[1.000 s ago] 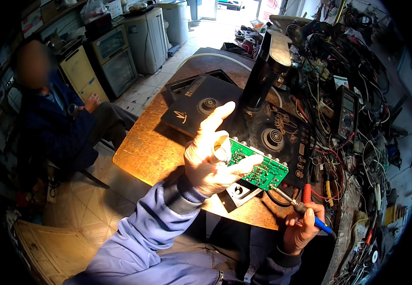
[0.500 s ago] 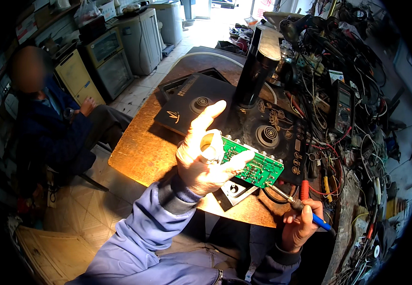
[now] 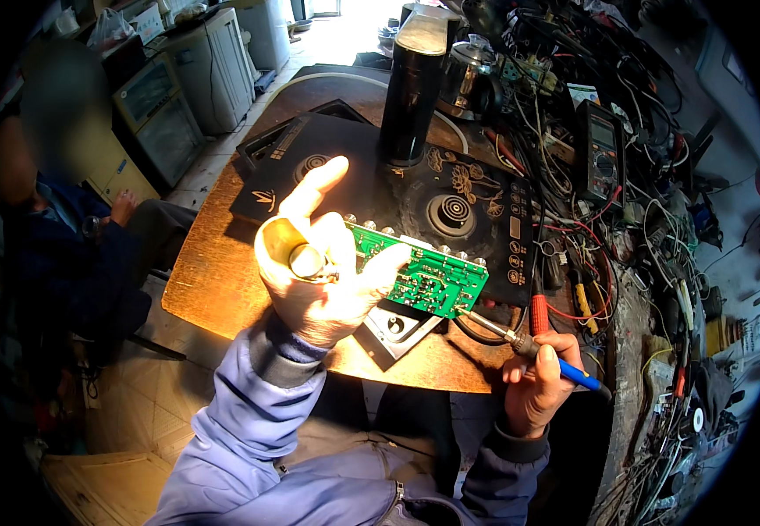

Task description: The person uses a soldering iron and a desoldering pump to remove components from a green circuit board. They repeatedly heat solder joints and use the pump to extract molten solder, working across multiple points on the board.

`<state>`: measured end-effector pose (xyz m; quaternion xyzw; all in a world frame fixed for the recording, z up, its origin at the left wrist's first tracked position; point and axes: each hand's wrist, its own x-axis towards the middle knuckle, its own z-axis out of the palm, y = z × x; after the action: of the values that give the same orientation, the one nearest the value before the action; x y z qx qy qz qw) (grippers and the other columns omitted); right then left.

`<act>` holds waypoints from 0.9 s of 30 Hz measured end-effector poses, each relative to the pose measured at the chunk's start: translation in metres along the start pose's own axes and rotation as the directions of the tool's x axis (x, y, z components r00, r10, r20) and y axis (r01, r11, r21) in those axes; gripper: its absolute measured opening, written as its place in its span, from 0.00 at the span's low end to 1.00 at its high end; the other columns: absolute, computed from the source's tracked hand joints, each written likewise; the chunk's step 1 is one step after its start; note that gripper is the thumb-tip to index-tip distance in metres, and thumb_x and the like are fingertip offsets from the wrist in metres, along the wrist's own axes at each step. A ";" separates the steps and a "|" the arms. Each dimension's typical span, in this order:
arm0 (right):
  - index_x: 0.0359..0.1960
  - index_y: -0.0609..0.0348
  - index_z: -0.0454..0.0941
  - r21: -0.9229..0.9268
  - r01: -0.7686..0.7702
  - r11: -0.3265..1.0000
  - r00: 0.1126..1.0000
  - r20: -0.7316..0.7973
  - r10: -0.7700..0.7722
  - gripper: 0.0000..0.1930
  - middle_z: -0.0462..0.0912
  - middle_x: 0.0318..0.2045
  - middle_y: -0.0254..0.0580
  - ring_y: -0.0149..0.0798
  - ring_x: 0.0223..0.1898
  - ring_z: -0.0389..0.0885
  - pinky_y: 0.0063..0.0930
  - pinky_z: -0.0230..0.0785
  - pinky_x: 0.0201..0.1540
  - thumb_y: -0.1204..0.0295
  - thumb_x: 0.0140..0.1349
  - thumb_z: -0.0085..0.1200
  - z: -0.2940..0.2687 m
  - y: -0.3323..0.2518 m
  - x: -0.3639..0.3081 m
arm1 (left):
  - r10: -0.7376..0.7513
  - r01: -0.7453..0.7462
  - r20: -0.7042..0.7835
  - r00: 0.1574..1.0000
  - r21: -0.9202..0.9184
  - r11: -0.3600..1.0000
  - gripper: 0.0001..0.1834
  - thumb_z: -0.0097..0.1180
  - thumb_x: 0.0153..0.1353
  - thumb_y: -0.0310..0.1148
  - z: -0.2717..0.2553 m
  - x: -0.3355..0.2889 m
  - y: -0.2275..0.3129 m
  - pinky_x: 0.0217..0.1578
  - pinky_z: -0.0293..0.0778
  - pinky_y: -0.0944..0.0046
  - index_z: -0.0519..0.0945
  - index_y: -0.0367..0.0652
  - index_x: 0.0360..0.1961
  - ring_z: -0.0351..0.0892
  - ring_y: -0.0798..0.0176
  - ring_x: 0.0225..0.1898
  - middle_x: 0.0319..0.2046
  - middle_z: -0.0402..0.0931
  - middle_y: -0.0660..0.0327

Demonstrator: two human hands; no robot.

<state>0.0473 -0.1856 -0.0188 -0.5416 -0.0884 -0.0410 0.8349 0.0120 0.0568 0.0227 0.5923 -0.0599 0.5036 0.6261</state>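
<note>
My left hand [image 3: 314, 298] grips a green circuit board [image 3: 437, 285] by its left end, thumb across its face and index finger stretched out. A short, round, brightly lit tube-like thing [image 3: 297, 248] sits in the same hand; its exact kind I cannot make out. My right hand [image 3: 539, 386] is closed around the blue handle of a soldering iron [image 3: 577, 374]. The iron's tip points left and meets the board near its lower right corner; whether it touches a joint is too small to tell.
Beneath the board lie black cooktop panels [image 3: 485, 188] on a wooden table [image 3: 209, 280]. A tall black appliance [image 3: 411, 105] stands behind, beside a glass-and-metal pot [image 3: 468, 74]. Tangled wires, a multimeter [image 3: 602, 153] and a red-handled tool [image 3: 539, 314] crowd the right. A person [image 3: 73, 254] sits at left.
The view has shifted, so the scene sits farther left and higher. Both hands keep their holds, with the iron's tip still at the board's lower right corner.
</note>
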 end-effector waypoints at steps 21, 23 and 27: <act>0.36 0.63 0.70 -0.025 0.010 1.000 1.000 -0.012 -0.010 0.12 0.69 0.29 0.37 0.27 0.14 0.65 0.22 0.66 0.17 0.67 0.60 0.56 -0.004 0.007 -0.001 | 0.181 -0.260 0.222 0.958 0.406 0.876 0.37 0.66 0.49 0.18 -0.015 0.003 -0.003 0.19 0.57 0.79 0.63 0.27 0.61 0.54 0.82 0.15 0.13 0.57 0.75; 0.36 0.63 0.70 -0.029 0.014 0.999 1.000 -0.008 -0.014 0.11 0.69 0.29 0.37 0.27 0.13 0.65 0.22 0.66 0.16 0.67 0.60 0.55 -0.005 0.007 -0.001 | 0.140 -0.200 0.180 0.974 0.383 0.902 0.37 0.66 0.49 0.18 -0.013 0.000 -0.004 0.19 0.57 0.79 0.63 0.25 0.60 0.54 0.81 0.15 0.14 0.57 0.74; 0.36 0.62 0.70 -0.030 0.005 1.000 1.000 -0.009 -0.005 0.11 0.69 0.28 0.37 0.28 0.13 0.65 0.22 0.66 0.16 0.68 0.60 0.54 -0.007 0.008 -0.002 | 0.130 -0.168 0.136 0.982 0.325 0.931 0.36 0.66 0.48 0.17 -0.012 0.002 0.000 0.19 0.58 0.79 0.63 0.21 0.58 0.54 0.80 0.14 0.13 0.57 0.74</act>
<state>0.0477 -0.1888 -0.0286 -0.5536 -0.0854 -0.0470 0.8271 0.0066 0.0670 0.0207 0.7111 -0.0531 0.5184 0.4719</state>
